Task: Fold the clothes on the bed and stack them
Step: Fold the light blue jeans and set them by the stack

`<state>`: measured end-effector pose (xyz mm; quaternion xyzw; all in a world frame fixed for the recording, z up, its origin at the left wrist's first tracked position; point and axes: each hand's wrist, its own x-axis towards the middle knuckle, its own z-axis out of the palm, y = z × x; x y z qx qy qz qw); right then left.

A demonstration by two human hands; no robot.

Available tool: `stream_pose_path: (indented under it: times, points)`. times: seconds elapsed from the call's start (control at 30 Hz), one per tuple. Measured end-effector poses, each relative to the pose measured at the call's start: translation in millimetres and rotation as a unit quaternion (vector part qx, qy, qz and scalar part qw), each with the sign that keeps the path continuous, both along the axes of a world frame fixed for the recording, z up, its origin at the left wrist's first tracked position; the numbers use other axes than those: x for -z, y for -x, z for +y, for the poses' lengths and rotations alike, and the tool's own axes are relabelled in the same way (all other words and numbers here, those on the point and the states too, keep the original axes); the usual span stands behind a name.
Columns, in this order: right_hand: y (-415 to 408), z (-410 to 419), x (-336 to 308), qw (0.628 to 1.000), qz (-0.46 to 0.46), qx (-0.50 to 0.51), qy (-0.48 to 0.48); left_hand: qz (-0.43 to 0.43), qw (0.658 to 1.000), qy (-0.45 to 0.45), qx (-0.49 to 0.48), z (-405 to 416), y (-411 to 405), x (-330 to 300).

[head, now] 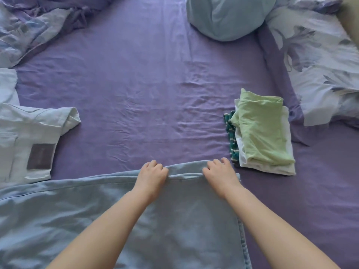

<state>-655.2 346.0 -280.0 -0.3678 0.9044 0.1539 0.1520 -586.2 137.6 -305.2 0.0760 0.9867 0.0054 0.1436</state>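
Observation:
A light blue denim garment [81,214] lies spread across the near part of the purple bed sheet [136,90]. My left hand [152,174] and my right hand [220,172] both grip its far folded edge, fingers curled over the cloth, about a hand's width apart. Just right of my right hand stands a stack of folded clothes [264,133]: a pale green piece on top, white below, a teal striped one sticking out at the left. White jeans [29,136] with a brown patch lie at the left edge.
A crumpled floral duvet [33,22] fills the far left corner. A pale blue pillow [227,16] sits at the far right, with a floral pillow [320,70] beside it. The purple sheet runs wrinkled through the middle.

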Motion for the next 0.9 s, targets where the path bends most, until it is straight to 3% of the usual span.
stream_pose_path:
  times: [0.1,0.27,0.33,0.5,0.7,0.8,0.9]
  points:
    - [14.1,3.2,-2.5,0.998,0.032,-0.017,0.048,0.045,0.999,-0.024,-0.019,-8.4,7.4,4.8]
    - [40.8,-0.7,24.7,0.983,-0.164,0.061,0.060,-0.066,0.993,0.012,-0.098,-12.0,10.7,22.5]
    - [47.2,-5.0,29.2,0.977,-0.189,0.064,0.074,-0.067,0.990,0.008,-0.122,-7.7,11.6,26.4]
    - [48.1,-6.3,23.9,0.990,-0.138,-0.019,0.034,-0.038,0.987,0.011,-0.156,3.5,13.9,23.7]
    - [49.6,20.1,-4.8,0.972,-0.226,-0.007,0.056,-0.063,0.981,-0.006,-0.184,16.8,8.7,11.4]
    - [51.7,27.2,-10.7,0.978,-0.205,-0.006,0.036,-0.096,0.979,-0.010,-0.180,28.7,18.8,4.3]
    - [60.9,30.7,-5.5,0.992,-0.127,-0.019,0.020,-0.085,0.981,-0.020,-0.172,40.3,32.1,6.0]
